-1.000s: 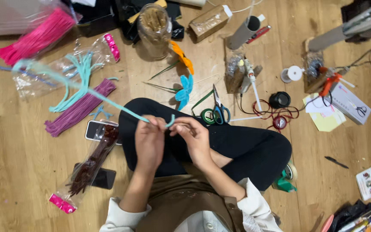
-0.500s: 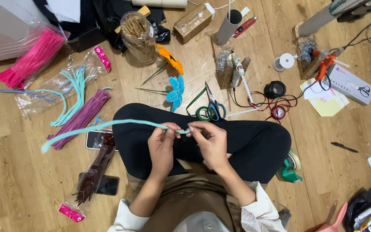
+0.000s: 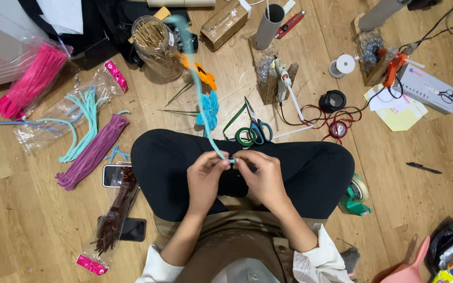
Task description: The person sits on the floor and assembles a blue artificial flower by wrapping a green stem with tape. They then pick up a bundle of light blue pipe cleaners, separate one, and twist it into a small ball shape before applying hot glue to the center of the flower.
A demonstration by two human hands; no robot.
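While sitting cross-legged on a wooden floor point(image 3: 22, 230), a person pinches the near end of a long teal pipe cleaner point(image 3: 197, 84) between both hands just above the lap; the left hand point(image 3: 205, 175) has thumb and forefinger closed on the stem where it meets a small coiled tip, and the right hand point(image 3: 260, 175) has its fingertips together on that same tip from the other side. From the grip the stem rises away across the legs and arcs to the far side, its free end blurred above a clear jar of wooden sticks point(image 3: 155, 44). By its look the stem is feather-light, fuzzy and easily bent, a thin wire core that would keep whatever kink it is given, so the sound place to hold it is close to the working end, as both hands do; held farther along, the length would likely whip and sag. Around the person lie more stems: a purple bundle point(image 3: 93, 152) and loose teal ones point(image 3: 82, 120) at left, a pink pack point(image 3: 30, 81) at far left. Blue-handled scissors point(image 3: 255, 126) and a roll of green tape point(image 3: 245, 137) sit just beyond the knees, a glue gun point(image 3: 281, 78) farther off, and a finished blue flower point(image 3: 209, 110) beside the scissors
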